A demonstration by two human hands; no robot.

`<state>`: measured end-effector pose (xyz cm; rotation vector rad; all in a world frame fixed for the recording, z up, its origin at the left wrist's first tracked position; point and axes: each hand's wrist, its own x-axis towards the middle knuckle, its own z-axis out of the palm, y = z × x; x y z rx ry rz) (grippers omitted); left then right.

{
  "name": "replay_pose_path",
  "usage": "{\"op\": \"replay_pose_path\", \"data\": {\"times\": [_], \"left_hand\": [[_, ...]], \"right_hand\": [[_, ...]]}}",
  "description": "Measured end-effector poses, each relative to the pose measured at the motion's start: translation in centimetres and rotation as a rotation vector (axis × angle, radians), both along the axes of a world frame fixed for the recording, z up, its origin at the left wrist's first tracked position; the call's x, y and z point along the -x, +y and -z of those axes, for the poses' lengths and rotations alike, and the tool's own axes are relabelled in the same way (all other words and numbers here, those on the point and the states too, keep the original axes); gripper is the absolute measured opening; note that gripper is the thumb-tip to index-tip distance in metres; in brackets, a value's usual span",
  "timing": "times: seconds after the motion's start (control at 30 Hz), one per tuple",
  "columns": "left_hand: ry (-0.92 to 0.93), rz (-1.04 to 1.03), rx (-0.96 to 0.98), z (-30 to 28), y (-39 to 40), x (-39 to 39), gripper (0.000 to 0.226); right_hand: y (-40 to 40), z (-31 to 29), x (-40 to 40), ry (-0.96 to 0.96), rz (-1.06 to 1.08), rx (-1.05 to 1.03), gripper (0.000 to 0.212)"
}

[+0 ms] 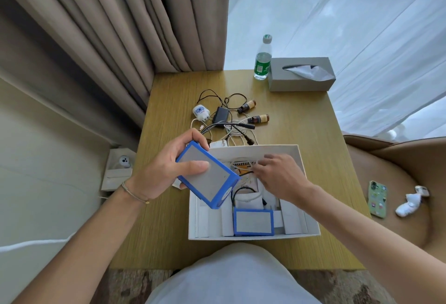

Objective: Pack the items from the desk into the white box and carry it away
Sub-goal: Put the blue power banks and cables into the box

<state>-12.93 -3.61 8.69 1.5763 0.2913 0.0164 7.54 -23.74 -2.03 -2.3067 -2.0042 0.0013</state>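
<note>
An open white box (pixel 311 226) sits on the wooden desk (pixel 169 219) in front of me. My left hand (pixel 166 166) grips a blue-edged grey pack (pixel 207 175) tilted over the box's left edge. A second blue-edged pack (pixel 253 222) stands inside the box near its front wall. My right hand (pixel 277 178) is inside the box, its fingertips pinching a white cable (pixel 243 171) over an orange-patterned item. Beyond the box lie a white plug adapter (pixel 201 112), a black power adapter (pixel 221 114) with tangled cables, and two small brown bottles (pixel 246 106) (pixel 259 119).
A green-labelled water bottle (pixel 262 60) and a grey tissue box (pixel 300 74) stand at the desk's far right. A beige armchair (pixel 391 173) on the right holds a phone (pixel 377 198) and a white cloth. Curtains hang behind; a wall socket unit (pixel 119 171) is left of the desk.
</note>
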Motion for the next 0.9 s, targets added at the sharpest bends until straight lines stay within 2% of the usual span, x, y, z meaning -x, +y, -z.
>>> {"op": "replay_pose_path", "data": {"times": [0.1,0.2,0.27,0.37,0.4,0.47,0.5,0.53,0.6,0.67,0.73,0.8,0.9], "left_hand": [[0.008,0.022,0.02,-0.1,-0.2,0.0,0.033],[0.044,0.106,0.028,-0.3,-0.5,-0.3,0.03],[0.054,0.186,0.034,-0.7,-0.8,-0.6,0.029],[0.075,0.301,0.026,-1.6,-1.4,-1.1,0.028],[0.088,0.333,0.014,-1.9,-1.5,-1.2,0.028],[0.113,0.395,-0.021,-2.5,-1.8,-1.5,0.028],[0.12,0.425,-0.034,-2.7,-1.9,-1.6,0.027],[0.122,0.451,-0.038,-2.9,-2.1,-1.8,0.027],[0.12,0.49,-0.026,-3.2,-2.6,-2.2,0.026],[0.101,0.485,-0.025,-3.5,-2.7,-2.7,0.025],[0.073,0.435,-0.023,-3.6,-2.5,-3.0,0.025],[0.047,0.351,-0.037,-3.4,-2.2,-3.2,0.027],[0.036,0.212,-0.043,-2.5,-1.8,-3.5,0.029]], "right_hand": [[-0.2,0.5,1.8,0.227,0.23,0.234,0.034],[-0.7,1.6,2.2,0.464,0.449,0.447,0.036],[-1.1,1.3,1.8,0.55,0.53,0.518,0.031],[-2.3,-1.2,-0.3,0.614,0.631,0.368,0.023],[-2.8,-2.5,-1.2,0.642,0.696,0.231,0.023],[-3.5,-5.7,-2.4,0.749,0.767,-0.172,0.023],[-3.5,-7.1,-2.7,0.841,0.702,-0.324,0.022],[-3.2,-8.4,-2.5,0.962,0.573,-0.373,0.025],[-2.0,-10.1,-1.3,1.118,0.309,-0.212,0.045],[-1.0,-10.1,0.0,1.039,0.179,-0.052,0.046],[-0.6,-9.6,0.3,0.975,0.177,-0.095,0.024],[-0.9,-9.2,-0.2,1.059,0.233,-0.19,0.008],[-1.8,-9.1,-1.4,1.26,0.307,-0.287,0.021]]}}
